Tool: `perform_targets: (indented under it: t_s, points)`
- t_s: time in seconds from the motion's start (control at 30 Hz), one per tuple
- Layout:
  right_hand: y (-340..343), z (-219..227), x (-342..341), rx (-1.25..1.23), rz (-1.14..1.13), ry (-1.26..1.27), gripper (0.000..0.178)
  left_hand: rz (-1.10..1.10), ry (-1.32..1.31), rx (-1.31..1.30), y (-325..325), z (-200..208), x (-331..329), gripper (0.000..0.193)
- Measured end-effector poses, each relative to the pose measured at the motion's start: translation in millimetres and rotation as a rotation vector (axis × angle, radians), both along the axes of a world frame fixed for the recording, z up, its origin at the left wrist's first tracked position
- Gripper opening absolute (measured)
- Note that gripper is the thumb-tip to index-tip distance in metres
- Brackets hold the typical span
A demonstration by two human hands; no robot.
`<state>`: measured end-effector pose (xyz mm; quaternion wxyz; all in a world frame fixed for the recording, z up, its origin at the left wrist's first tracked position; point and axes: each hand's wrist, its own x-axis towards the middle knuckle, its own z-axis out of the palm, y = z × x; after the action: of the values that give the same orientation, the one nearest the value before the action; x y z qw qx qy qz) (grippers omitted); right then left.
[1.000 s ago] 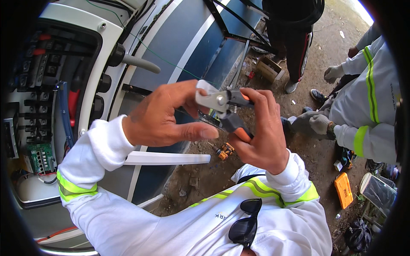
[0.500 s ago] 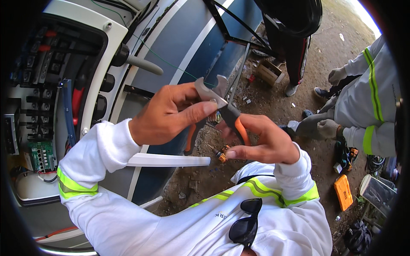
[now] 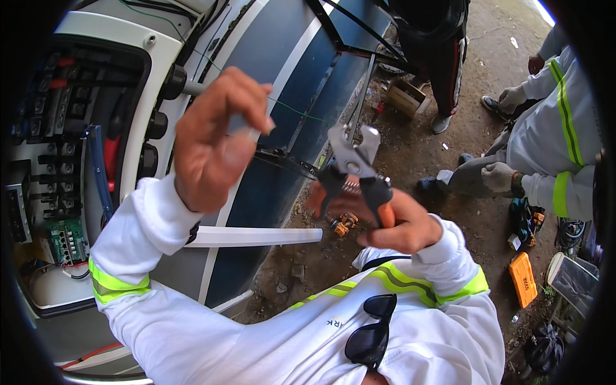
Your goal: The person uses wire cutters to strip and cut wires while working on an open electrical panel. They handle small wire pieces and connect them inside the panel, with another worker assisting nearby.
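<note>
Grasping orange-handled cutters [image 3: 357,171] occupies the right hand [image 3: 402,221]; whether the blurred left hand [image 3: 208,144] holds anything is unclear.

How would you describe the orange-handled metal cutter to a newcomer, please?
Right of the open white cabinet is the person's bare right hand. It grips the cutter, whose curved silver jaws distinguish it from the yellow-black tool on the ground.

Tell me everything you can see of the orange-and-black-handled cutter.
The cutter has silver, metal-looking jaws, a round pivot, a coil spring and black handles with orange sections. Its jaws stand open, pointing toward the picture's top, nothing clamped between them. The right hand grips the handles; the left hand is apart from it.
</note>
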<state>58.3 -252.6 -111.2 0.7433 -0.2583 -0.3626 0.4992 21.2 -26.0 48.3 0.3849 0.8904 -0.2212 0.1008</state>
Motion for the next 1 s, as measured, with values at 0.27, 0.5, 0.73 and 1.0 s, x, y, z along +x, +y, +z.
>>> perform_targets:
  t_s: [0.27, 0.5, 0.73, 1.0]
  points:
    - [-27, 10, 16, -0.197, -0.100, -0.432, 0.079, -0.623, -0.217, 0.517, -20, -2, -23, 0.034]
    - [-32, 13, 15, -0.124, -0.232, -0.653, 0.083, -0.661, -0.350, 0.627, -23, -4, -15, 0.027]
    - [-28, 20, 14, -0.221, -0.308, -0.778, 0.084, -0.684, -0.483, 0.800, -16, -10, -14, 0.033]
    - [-28, 32, 10, -0.388, -0.558, -1.090, 0.082, -0.678, -0.689, 0.923, -10, -17, -12, 0.026]
